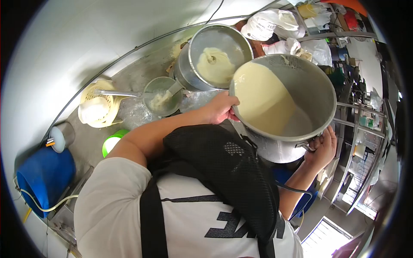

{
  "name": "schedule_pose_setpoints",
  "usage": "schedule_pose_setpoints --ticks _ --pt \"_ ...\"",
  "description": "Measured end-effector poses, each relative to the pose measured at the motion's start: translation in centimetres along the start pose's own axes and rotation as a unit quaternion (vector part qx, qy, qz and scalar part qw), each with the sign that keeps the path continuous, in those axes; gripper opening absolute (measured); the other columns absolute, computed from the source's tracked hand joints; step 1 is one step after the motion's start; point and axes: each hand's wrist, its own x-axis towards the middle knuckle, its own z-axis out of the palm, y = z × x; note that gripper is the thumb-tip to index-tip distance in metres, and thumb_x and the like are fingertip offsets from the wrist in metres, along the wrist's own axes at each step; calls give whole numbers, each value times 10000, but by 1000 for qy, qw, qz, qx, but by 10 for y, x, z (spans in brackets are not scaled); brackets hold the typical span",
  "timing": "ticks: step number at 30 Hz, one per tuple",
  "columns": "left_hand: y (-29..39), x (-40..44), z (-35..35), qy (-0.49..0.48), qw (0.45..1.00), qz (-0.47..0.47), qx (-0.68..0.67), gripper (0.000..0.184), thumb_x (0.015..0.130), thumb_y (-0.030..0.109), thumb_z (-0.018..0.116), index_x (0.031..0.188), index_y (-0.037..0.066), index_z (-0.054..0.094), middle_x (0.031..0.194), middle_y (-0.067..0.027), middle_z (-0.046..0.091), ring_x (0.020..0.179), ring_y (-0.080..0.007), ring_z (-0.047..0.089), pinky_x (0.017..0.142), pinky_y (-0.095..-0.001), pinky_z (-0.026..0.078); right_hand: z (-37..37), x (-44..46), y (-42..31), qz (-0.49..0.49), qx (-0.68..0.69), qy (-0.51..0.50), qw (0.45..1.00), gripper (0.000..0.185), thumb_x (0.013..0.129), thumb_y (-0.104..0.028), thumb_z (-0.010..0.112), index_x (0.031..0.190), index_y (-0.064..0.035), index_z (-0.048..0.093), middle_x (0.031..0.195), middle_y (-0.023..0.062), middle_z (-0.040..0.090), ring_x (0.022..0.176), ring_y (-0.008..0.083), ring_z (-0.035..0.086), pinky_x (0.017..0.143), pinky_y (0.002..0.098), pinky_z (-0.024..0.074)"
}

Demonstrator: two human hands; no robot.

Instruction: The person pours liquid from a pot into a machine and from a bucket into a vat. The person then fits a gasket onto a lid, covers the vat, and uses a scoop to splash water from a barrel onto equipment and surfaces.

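A working kitchen or small food workshop, as far as I can tell from my end.
Through the head camera I see a big metal pot (316,92) of creamy mix (262,96), a second metal pot (230,41) with more inside, a yellow basket (115,103), white bags (261,26), a blue barrel (49,172), crowded metal shelves (352,35) and a grey floor (92,142) marked with white.

The liquid (260,96) is cream, the pot (313,92) silver-grey.
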Motion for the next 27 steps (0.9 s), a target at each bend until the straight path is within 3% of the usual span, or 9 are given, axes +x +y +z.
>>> schedule_pose_setpoints --ticks 4,14,16,27 --pt "0 3 0 -4 1000 -7 -29 506 909 69 571 1398 -7 464 1306 -173 608 1110 -355 674 874 -581 600 1 -2 -4 -3 10 6 1000 211 944 8 617 1154 22 631 610 -35 486 435 24 379 381 210 276" --pt "1 1 3 -12 999 -5 -31 526 914 57 557 1419 -7 428 1326 -185 590 1138 -371 662 894 -592 591 4 -1 -7 6 9 6 1000 209 945 1 606 1151 20 632 614 -14 503 426 34 375 369 228 274" --pt "1 -1 8 8 999 18 -48 475 893 82 576 1335 -36 448 1119 -209 655 879 -368 723 681 -499 612 2 0 -5 7 14 -2 1000 222 945 -1 602 1164 23 629 618 -15 499 423 39 374 371 229 272" --pt "-3 2 2 8 999 15 -47 475 895 83 581 1332 -37 439 1104 -208 658 826 -373 724 654 -495 614 4 -5 -10 8 7 1 1000 231 953 -14 618 1180 30 627 624 -32 467 440 39 378 374 238 278"
